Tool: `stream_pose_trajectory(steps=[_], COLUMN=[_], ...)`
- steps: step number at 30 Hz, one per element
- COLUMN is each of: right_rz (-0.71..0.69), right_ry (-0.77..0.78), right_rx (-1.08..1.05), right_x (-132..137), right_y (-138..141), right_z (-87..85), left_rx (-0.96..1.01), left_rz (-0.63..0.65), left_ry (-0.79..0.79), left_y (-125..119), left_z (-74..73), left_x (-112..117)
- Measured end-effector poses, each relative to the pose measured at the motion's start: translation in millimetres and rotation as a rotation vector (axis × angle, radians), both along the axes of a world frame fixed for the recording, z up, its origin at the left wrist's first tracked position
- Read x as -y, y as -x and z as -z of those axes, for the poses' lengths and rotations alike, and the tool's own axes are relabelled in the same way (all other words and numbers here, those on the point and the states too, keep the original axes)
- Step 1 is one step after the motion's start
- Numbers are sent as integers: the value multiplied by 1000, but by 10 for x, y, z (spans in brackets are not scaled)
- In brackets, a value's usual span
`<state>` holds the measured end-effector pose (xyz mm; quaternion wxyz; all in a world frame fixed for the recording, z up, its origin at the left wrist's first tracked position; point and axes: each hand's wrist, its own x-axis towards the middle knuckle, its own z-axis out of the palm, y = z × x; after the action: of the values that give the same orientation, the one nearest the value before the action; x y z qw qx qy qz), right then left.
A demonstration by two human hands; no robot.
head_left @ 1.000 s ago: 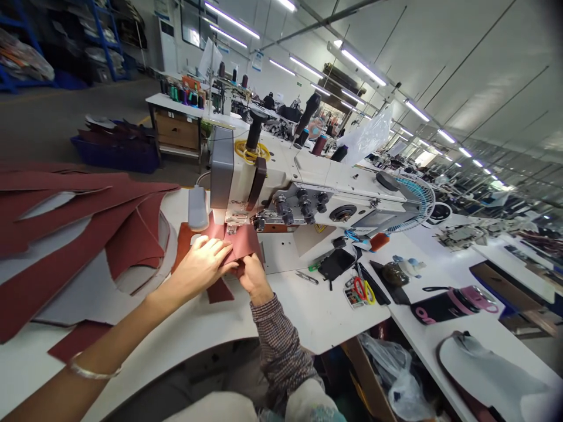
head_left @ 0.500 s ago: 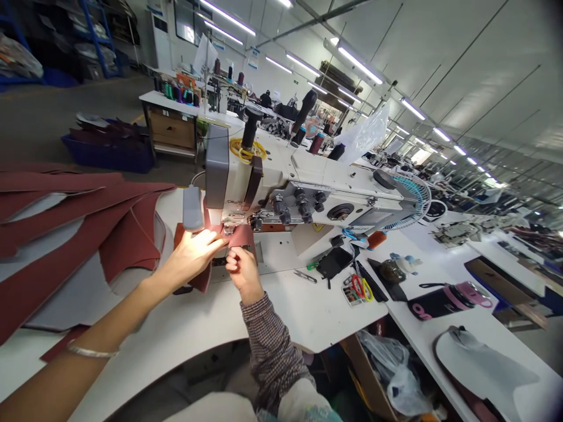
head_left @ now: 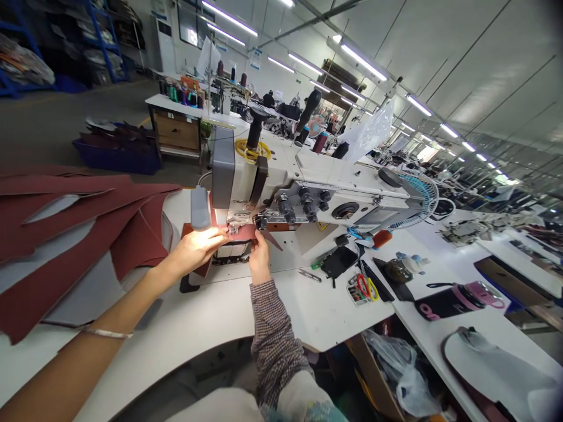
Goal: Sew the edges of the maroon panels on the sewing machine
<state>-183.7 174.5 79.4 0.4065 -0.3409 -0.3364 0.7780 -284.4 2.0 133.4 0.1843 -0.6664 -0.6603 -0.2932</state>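
L hand (head_left: 196, 248) lies flat on the dark-red leather piece (head_left: 246, 233) at the needle area of the white sewing machine (head_left: 281, 187); fingers stretched out and close together, pressing down, not gripping. Tips reach just under the presser foot (head_left: 236, 223), lit by the small lamp (head_left: 200, 208) on the machine's L side. Thin bangle (head_left: 108, 333) on that forearm.

R hand (head_left: 259, 256) comes in from the near side, checked sleeve (head_left: 272, 334) behind it. Fingers curled up against the front edge of the leather piece, w/ tips touching it right below the machine head; whether they pinch it or only steady it, can't tell.

Leather piece sits on the machine bed under the head, one pointed corner sticking out to the R, another part hanging off the bed's L front edge toward the bench (head_left: 211, 316).

Room: bench front of both hands is bare white, curved cut-out edge near the body. L of the hands, big stack of red cut leather (head_left: 65, 234) covers the bench up to its far edge, near the L wrist. R side, well apart: snips (head_left: 308, 276), scissors w/ red & yellow handles (head_left: 364, 287), black phone (head_left: 338, 262), pink-lidded bottle (head_left: 461, 298) lying down.
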Motion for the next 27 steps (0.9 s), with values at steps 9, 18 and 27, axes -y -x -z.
stream_pose_trajectory(steps=[9, 18, 27], right_rz=[18, 44, -140], right_ry=[120, 98, 65], right_rx=[-136, -130, -224], right_x=[16, 17, -88], right_y=[5, -37, 68], right_z=[109, 94, 162], left_rx=[253, 302, 338], left_rz=[-12, -36, -57], left_ry=[38, 44, 4], left_y=[159, 206, -15], left_z=[22, 32, -32], left_x=[-115, -167, -93])
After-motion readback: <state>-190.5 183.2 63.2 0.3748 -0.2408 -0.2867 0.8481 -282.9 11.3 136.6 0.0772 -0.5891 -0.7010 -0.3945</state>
